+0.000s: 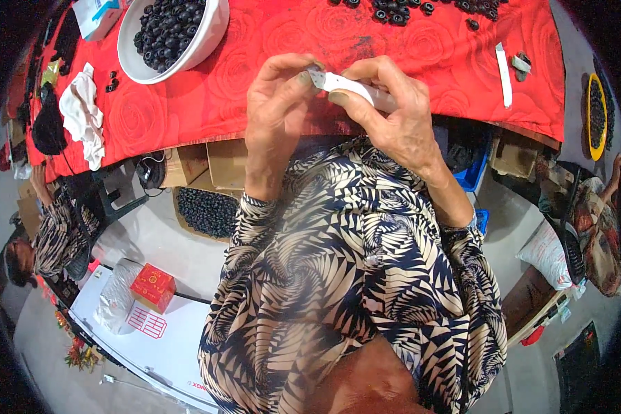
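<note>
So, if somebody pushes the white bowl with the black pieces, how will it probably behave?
The white bowl would probably feel heavier than an empty one, since many black pieces fill much of it. Its smooth-looking wall may be somewhat slippery. The pieces look small and rounded, so some might roll out if it tips.

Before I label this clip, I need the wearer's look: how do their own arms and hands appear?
The left hand and right hand wear no gloves. The left sleeve and right sleeve share a dark-and-cream print of jagged, swirling shapes and stop short of the wrists.
</note>
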### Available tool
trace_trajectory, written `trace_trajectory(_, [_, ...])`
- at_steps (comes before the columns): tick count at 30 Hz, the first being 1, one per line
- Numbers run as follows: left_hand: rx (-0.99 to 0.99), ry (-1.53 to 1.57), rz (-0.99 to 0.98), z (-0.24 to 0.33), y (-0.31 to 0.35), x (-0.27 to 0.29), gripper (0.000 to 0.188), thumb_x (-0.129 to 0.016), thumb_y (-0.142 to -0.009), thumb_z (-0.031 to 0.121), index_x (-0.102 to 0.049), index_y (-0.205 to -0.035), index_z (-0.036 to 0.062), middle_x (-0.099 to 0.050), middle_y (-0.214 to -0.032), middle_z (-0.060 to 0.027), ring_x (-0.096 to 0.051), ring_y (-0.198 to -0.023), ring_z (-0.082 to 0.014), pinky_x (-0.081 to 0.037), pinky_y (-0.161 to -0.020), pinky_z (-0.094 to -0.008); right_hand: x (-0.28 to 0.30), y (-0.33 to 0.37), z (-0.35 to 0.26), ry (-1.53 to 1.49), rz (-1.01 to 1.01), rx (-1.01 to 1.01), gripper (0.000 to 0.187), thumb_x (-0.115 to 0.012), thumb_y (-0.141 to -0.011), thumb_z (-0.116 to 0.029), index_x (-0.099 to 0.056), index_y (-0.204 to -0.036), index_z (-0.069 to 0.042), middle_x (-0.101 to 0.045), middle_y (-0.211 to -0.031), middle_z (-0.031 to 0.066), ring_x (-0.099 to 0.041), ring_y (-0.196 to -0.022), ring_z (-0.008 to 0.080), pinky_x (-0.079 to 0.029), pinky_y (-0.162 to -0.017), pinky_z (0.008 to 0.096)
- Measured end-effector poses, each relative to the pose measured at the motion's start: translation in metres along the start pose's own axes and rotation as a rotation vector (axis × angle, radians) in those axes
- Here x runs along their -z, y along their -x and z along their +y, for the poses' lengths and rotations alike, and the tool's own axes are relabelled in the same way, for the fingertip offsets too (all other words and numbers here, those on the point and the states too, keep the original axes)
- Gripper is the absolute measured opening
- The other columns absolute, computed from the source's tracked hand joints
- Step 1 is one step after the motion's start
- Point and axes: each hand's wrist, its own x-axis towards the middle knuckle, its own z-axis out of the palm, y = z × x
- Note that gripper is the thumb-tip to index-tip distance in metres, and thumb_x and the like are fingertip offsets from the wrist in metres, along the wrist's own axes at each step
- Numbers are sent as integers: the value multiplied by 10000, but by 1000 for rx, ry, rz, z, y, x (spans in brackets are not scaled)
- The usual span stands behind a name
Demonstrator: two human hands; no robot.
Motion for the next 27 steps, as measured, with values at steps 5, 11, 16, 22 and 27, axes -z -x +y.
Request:
trace_trajectory(5, [-3,2,-19,-3,-1,3,199,-531,-808,-14,-529,-1007,-25,-574,-983,-117,-551,-905,-177,-431,-825,-289,-1,2,3,-1,9,-9,187,-661,-741,-145,-558,-839,-23,-600,-681,110,-615,-599,222,-480,-535,313])
trace_trajectory(11, [8,-5,20,-2,1,1,201,-527,-806,-18,-533,-1006,-29,-576,-979,-118,-548,-907,-176,-429,-822,-282,-2,1,3,-3,6,-14,192,-659,-744,-159,-556,-835,-25,-599,-684,116,-611,-591,241,-477,-531,322])
trace_trajectory(16, [17,21,-40,-5,-1,5,204,-529,-803,-21,-536,-1007,-27,-577,-979,-119,-546,-904,-178,-431,-811,-281,-1,2,5,-2,3,-24,194,-659,-743,-164,-558,-839,-28,-596,-682,119,-609,-588,244,-475,-525,323])
trace_trajectory(22, [12,32,-2,-5,-1,8,211,-541,-799,-19,-537,-1009,-27,-579,-984,-122,-550,-912,-187,-435,-822,-290,-1,2,5,29,-4,-5,197,-661,-736,-160,-558,-842,-30,-598,-687,122,-611,-595,244,-474,-526,323])
trace_trajectory(27, [2,44,-12,-5,-1,6,210,-533,-798,-30,-541,-1008,-27,-580,-982,-118,-552,-906,-182,-436,-818,-289,-1,2,3,13,-17,-17,196,-658,-733,-148,-555,-850,-29,-601,-693,124,-612,-597,244,-475,-530,319])
